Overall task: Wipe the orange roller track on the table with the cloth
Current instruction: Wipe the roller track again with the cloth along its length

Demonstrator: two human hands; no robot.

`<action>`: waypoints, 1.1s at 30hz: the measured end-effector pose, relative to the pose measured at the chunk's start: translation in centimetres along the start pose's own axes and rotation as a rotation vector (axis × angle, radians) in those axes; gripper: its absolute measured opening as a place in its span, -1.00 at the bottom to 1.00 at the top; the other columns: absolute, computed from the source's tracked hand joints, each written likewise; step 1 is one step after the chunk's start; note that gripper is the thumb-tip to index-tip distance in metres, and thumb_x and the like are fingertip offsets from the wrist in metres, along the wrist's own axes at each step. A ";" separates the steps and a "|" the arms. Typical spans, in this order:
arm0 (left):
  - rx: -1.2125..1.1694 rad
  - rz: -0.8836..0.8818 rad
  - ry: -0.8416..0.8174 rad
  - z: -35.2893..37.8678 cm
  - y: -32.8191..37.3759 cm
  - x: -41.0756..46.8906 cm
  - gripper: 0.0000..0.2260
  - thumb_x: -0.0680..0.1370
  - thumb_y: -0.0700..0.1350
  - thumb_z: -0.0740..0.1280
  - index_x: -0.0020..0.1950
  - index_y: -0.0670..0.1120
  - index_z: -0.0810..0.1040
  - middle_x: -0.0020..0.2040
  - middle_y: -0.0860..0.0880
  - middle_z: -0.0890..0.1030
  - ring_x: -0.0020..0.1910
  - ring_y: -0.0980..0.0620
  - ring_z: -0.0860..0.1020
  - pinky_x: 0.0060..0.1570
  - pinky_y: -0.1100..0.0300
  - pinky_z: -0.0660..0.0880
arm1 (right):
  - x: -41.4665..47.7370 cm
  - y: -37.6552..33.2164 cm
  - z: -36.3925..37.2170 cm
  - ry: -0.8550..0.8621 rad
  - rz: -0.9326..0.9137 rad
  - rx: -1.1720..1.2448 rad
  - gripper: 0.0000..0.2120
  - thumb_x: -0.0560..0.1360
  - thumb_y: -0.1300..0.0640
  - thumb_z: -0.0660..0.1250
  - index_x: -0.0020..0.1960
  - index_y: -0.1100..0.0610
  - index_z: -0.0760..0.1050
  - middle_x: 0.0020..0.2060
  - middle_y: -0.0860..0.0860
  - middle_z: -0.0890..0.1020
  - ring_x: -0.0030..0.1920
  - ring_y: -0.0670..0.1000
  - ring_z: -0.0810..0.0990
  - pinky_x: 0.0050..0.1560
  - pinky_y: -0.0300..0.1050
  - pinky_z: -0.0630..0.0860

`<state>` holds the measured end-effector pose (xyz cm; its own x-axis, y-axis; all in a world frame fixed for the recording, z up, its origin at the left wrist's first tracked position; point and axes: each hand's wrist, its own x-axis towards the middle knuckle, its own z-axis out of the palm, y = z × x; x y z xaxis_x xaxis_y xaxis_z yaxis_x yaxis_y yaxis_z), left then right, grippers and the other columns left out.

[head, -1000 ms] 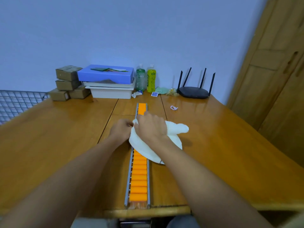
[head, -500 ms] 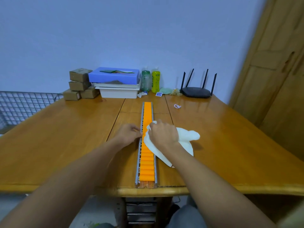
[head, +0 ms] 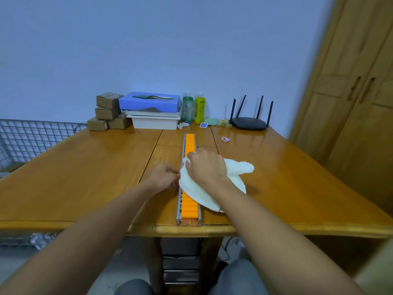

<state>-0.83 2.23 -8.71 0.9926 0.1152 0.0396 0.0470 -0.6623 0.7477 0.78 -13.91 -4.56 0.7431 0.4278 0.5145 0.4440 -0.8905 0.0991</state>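
Right hand (head: 205,167) farther up roller track (head: 189,206), cloth (head: 238,169) hiding mid-section.

Black router (head: 249,123), two bottles (head: 194,107), cardboard boxes (head: 108,111) against wall.

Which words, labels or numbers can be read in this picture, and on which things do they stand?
None can be read.
Yellow bottle: label print too small and blurred.
Green bottle: label blurred.
Small blue card: print too small.
Brown boxes: no text shows.
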 end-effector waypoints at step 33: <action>0.013 0.053 -0.071 0.1 1.9 -10.5 -0.81 0.53 -0.35 0.33 0.11 -0.19 0.61 -0.27 -0.05 0.61 -0.30 0.07 0.56 -0.31 0.26 0.46 | -9.1 -3.1 -4.4 -0.017 -0.106 -0.040 -0.69 0.65 -0.07 0.16 0.21 0.06 0.58 0.04 0.07 0.59 -0.01 0.16 0.61 -0.22 -0.05 0.33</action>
<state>-11.18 -0.35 -7.77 0.9991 0.0270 0.0316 -0.0051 -0.6756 0.7373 -9.59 -15.70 -5.83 0.7012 0.5224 0.4852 0.5009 -0.8453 0.1861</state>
